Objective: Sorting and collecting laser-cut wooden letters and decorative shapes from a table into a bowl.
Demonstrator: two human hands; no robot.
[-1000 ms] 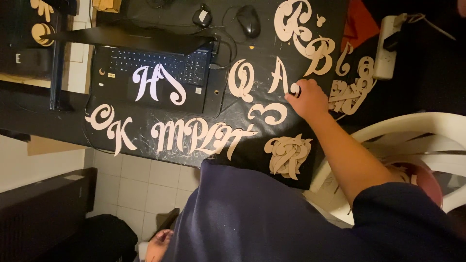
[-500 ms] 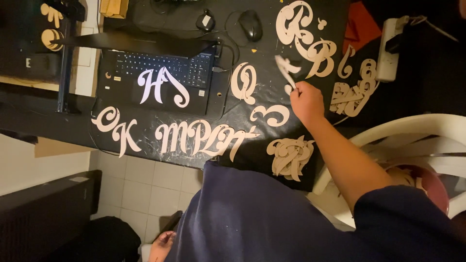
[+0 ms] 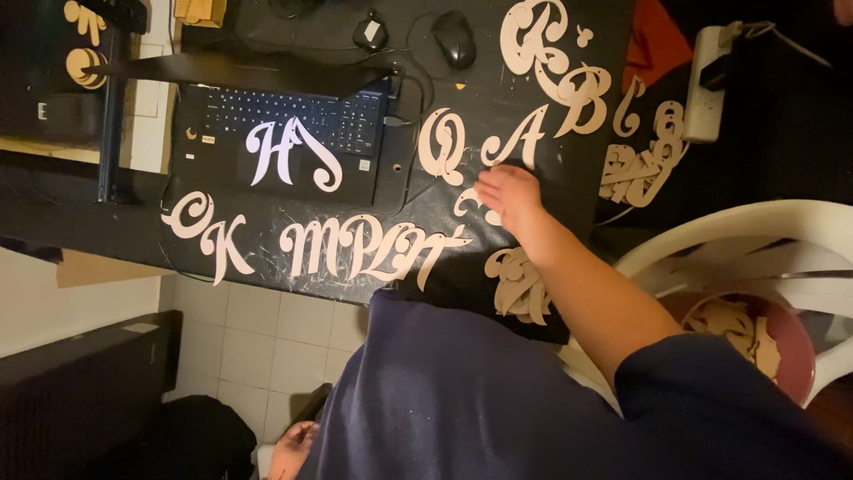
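Pale wooden script letter cutouts lie across a black table (image 3: pixel 569 191). My right hand (image 3: pixel 508 194) reaches in from the lower right with its fingers spread and nothing in its grasp. It rests over a small curly cutout (image 3: pixel 468 206), just below a pointed letter (image 3: pixel 517 142) lying flat beside a round letter (image 3: pixel 442 144). A row of several joined letters (image 3: pixel 373 249) lies left of the hand, and an ornate cutout (image 3: pixel 520 284) sits at the table edge by my forearm. My left hand (image 3: pixel 291 444) hangs low near the floor, blurred.
An open laptop (image 3: pixel 222 120) carries a white letter pair (image 3: pixel 293 156). Behind it are a mouse (image 3: pixel 455 37) and cables. More letters (image 3: pixel 560 62) and a stacked pile (image 3: pixel 640 164) lie at right, near a power strip (image 3: pixel 706 80). A white plastic chair (image 3: pixel 755 236) holds a pink bowl (image 3: pixel 795 342) of cutouts.
My right hand held the pointed letter raised half a second ago. That letter now lies flat beside the round letter, and the hand has let go and dropped onto the curly cutout below.
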